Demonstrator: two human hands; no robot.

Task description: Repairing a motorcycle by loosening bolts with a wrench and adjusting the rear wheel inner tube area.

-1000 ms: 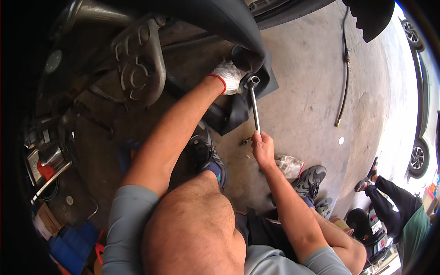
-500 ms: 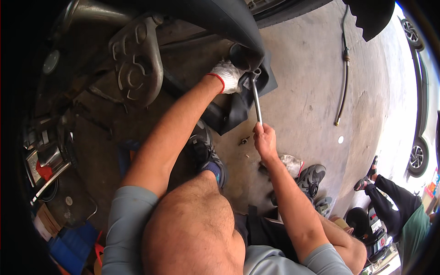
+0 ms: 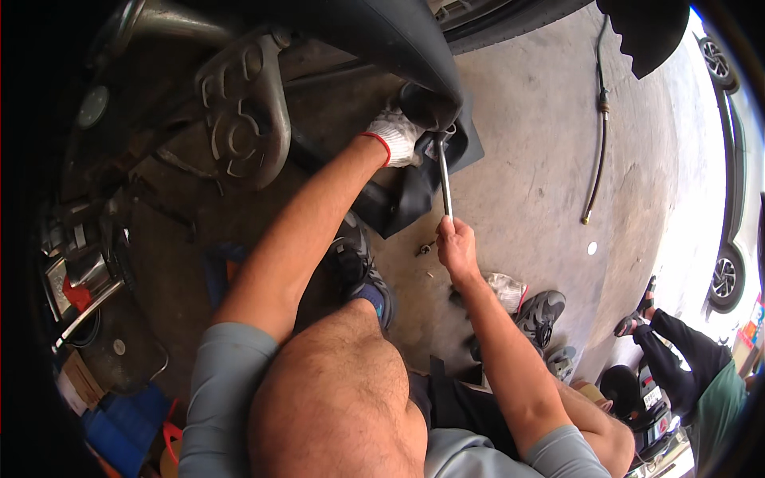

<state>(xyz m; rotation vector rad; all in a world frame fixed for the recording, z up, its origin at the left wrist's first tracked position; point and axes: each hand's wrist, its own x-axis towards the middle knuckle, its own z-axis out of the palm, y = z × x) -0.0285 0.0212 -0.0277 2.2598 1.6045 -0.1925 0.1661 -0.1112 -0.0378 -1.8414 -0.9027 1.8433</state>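
My right hand (image 3: 457, 248), bare, is closed around the lower end of a long silver wrench (image 3: 445, 179). The wrench's head reaches up under the rounded end of a long black cover (image 3: 414, 48) of the vehicle. My left hand (image 3: 394, 137) wears a white knit glove with a red cuff. Its fingers curl against the black plastic part (image 3: 398, 209) beside the wrench head, and the fingertips are partly hidden there. What the wrench head sits on is hidden too.
A spare white glove (image 3: 505, 291) lies by my right shoe (image 3: 542, 315). Small metal hardware (image 3: 425, 249) rests on the floor. A perforated metal plate (image 3: 245, 119) hangs at upper left. A black hose (image 3: 599, 159) lies at right; beyond, another person (image 3: 685, 342) and a parked car (image 3: 737, 199).
My right hand and the wrench handle have swung slightly to the left. My left hand stays at the black part. The whole view has shifted a little.
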